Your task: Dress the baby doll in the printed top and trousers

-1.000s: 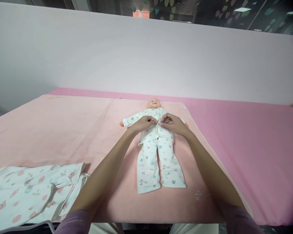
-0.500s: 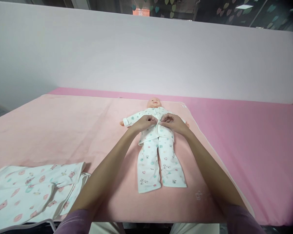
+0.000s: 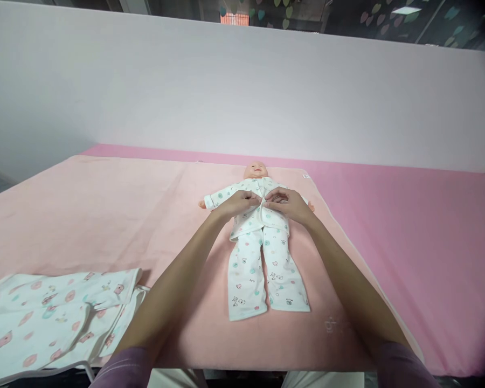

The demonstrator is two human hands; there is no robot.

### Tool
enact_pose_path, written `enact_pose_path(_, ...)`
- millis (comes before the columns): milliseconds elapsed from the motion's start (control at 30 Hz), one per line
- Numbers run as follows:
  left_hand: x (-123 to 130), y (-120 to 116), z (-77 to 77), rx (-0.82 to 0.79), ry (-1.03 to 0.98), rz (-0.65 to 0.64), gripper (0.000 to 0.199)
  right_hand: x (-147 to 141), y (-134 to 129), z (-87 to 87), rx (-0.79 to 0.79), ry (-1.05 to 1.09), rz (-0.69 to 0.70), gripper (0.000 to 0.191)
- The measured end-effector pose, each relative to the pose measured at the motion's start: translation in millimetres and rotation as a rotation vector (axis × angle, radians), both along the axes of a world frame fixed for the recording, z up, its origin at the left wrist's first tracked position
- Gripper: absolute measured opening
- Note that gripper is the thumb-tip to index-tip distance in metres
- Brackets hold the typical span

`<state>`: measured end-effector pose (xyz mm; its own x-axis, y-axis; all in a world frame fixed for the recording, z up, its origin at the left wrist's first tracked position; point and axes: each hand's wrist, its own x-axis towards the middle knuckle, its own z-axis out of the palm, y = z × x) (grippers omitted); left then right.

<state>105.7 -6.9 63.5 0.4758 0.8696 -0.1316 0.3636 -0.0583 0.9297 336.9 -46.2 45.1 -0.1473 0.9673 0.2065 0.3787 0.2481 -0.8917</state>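
Note:
A baby doll (image 3: 256, 170) lies on its back, head at the far end, arms spread. It wears a white printed jacket (image 3: 251, 220) and matching trousers (image 3: 248, 275). My left hand (image 3: 242, 202) pinches the jacket's front edge at the middle of the chest. Opposite it, my right hand (image 3: 285, 203) has its fingers closed on the other side of the same front opening. The fingertips of both hands nearly meet there. Whatever fastener lies between them is too small to make out.
Under the doll is a peach mat (image 3: 125, 215) over a pink surface (image 3: 408, 231). Folded white printed clothes (image 3: 56, 312) lie at the near left, with a pale curved bar (image 3: 64, 367) at the table's edge. A white partition (image 3: 242, 91) rises behind.
Almost nothing differs. Both hands stay at the jacket's front, with only slight finger movement and a tiny shift of the view.

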Motion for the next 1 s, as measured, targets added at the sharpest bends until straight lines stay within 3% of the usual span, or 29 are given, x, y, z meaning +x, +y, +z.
enact_pose_path(433,-2,3,-3.9,-0.007,-0.044,-0.058,0.032,2,2,1.3,0.004,0.037,0.004,0.027)
enact_pose_path(767,3,-2,-3.5,0.036,-0.045,-0.066,0.027,-5,5,-9.3,0.023,0.024,-0.087,0.035)
enact_pose_path(1000,6,-3,-2.2,-0.023,-0.061,-0.045,0.023,-8,7,-11.1,0.011,0.040,-0.102,0.040)
